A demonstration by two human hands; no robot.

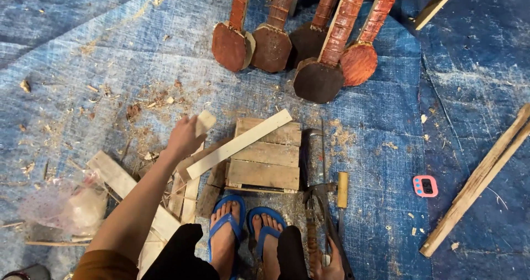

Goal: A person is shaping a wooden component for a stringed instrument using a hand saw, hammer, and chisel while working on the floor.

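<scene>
Left hand (185, 136) clamps wood block (205, 121); rt hand (331, 266) on tools (323, 214).

The right hand (331, 266) is being cut off by the bottom edge, just right of the blue sandals (243, 225); its grip is being hidden.

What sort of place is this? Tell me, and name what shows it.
Probably an informal woodworking spot for stringed instruments, set up on a blue tarp: unfinished reddish instrument bodies with necks lean at the top, wood offcuts and shavings lie about, and a hammer rests by the feet.
</scene>
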